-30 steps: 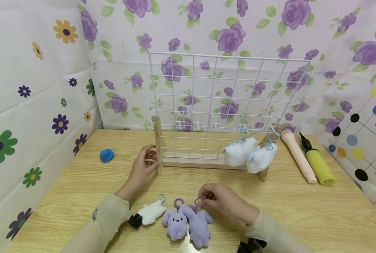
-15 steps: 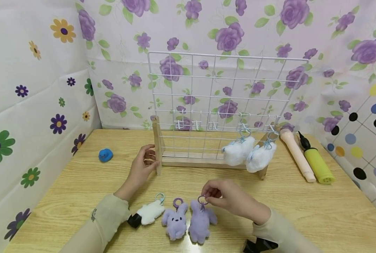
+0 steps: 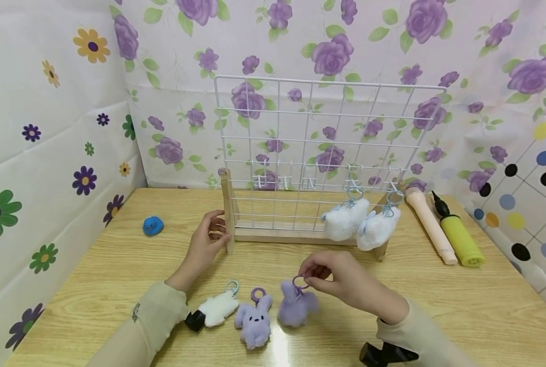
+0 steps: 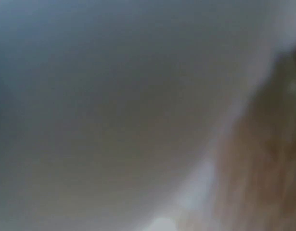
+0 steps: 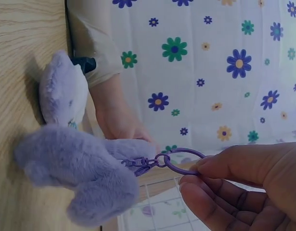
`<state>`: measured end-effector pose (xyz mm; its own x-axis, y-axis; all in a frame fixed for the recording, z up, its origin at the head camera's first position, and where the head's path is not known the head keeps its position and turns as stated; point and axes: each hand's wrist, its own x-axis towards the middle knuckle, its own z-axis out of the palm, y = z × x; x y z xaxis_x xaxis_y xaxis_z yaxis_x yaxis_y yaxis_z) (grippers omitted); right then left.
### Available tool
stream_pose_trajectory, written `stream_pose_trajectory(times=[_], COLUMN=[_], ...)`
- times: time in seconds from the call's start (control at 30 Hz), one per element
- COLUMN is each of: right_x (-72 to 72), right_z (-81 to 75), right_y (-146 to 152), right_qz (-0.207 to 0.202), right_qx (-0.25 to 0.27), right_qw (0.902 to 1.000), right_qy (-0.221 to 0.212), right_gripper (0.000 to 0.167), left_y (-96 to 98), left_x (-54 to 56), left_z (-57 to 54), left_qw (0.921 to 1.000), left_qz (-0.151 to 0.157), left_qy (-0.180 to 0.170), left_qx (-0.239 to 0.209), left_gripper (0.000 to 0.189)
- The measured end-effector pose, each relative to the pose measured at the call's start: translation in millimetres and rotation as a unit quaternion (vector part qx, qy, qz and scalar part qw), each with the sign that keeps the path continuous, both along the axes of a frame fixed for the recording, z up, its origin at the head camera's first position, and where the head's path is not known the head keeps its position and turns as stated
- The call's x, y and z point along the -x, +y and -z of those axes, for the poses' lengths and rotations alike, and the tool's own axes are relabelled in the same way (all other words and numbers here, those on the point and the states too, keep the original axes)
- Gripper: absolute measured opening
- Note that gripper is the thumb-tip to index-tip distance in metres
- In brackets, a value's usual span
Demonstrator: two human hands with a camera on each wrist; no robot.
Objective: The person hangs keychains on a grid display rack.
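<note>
My right hand (image 3: 341,275) pinches the purple key ring (image 5: 184,161) of a fluffy lilac bunny keychain (image 5: 80,168) between thumb and forefinger. The bunny dangles from it, back turned in the head view. At the left post (image 3: 229,211) of a white wire grid rack (image 3: 295,137), my left hand (image 3: 206,239) grips the wood. A second lilac bunny keychain (image 3: 256,323) lies face up on the table, beside a white plush keychain (image 3: 219,307) with a blue ring. Two white plush keychains (image 3: 346,220) hang on hooks at the rack's right. The left wrist view is blurred and mostly covered.
Several white hooks (image 3: 285,182) sit along the grid without keychains. A blue rubber duck (image 3: 153,225) stands on the wooden table (image 3: 172,204) at the left. To the rack's right lie a pale pink tube (image 3: 431,224) and a yellow-green hand pump (image 3: 463,242).
My right hand has lifted the lilac bunny by its ring, up and slightly right, away from the other bunny. The left hand has stayed at the rack's post.
</note>
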<state>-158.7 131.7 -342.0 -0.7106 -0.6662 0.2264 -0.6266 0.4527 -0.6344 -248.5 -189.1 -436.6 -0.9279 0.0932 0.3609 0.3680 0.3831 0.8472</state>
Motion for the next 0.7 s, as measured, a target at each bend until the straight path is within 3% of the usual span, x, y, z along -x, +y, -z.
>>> stream_pose_trajectory(times=[0.7], right_x=[24.6], right_z=[-41.8], right_y=[10], right_qz=[0.059], right_qx=[0.001], right_qw=[0.9965], right_qy=[0.059], right_gripper=[0.007], left_y=[0.6], left_x=[-0.1], left_z=[-0.7], left_qw=[0.9998], left_qz=[-0.002], left_qy=[-0.014], left_qx=[-0.013], left_gripper=[0.058])
